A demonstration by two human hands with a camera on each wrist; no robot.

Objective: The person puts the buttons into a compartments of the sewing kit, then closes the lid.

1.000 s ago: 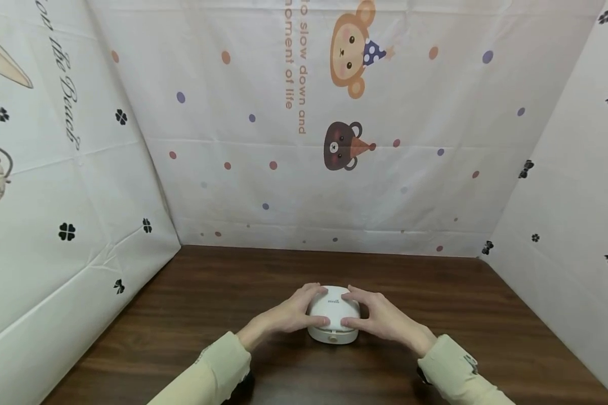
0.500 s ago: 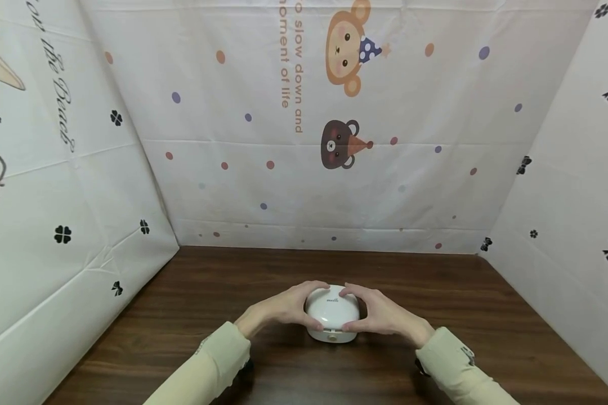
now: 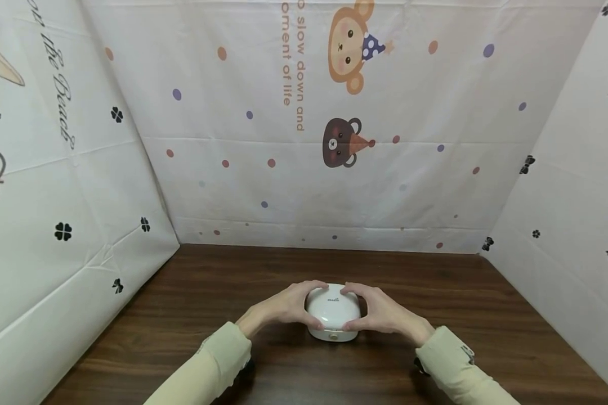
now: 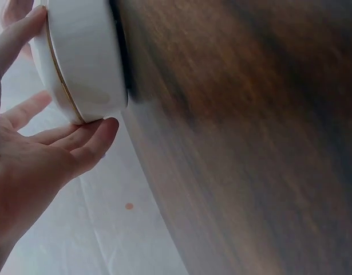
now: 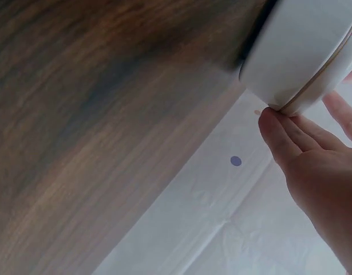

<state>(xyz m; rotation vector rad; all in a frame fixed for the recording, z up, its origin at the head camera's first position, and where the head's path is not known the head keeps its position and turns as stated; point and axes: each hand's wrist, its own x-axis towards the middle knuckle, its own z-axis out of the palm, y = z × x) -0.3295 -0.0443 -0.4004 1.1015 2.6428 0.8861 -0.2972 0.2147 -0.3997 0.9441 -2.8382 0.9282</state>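
Observation:
A small white rounded box (image 3: pixel 333 310) with a domed lid stands on the wooden table. Dark lettering marks its top, and a small round gold-toned clasp or button (image 3: pixel 333 337) sits on the front. My left hand (image 3: pixel 290 305) holds its left side, thumb at the front and fingers round the back. From the right, my right hand (image 3: pixel 382 311) grips it the same way. In the left wrist view, a thin gold line rings the box (image 4: pixel 87 69) where lid meets base. The right wrist view has fingertips (image 5: pixel 273 123) touching the far side near that seam.
The dark brown wooden table (image 3: pixel 223 270) spreads around the box. White printed cloth walls enclose it at the back (image 3: pixel 202 191), the left (image 3: pixel 96 191) and the right (image 3: pixel 562 197).
One second ago a slight gap showed between lid and base at the front; the lid now sits lower, the gap narrowed. Both thumbs have shifted slightly. The last half second shows hardly any movement.

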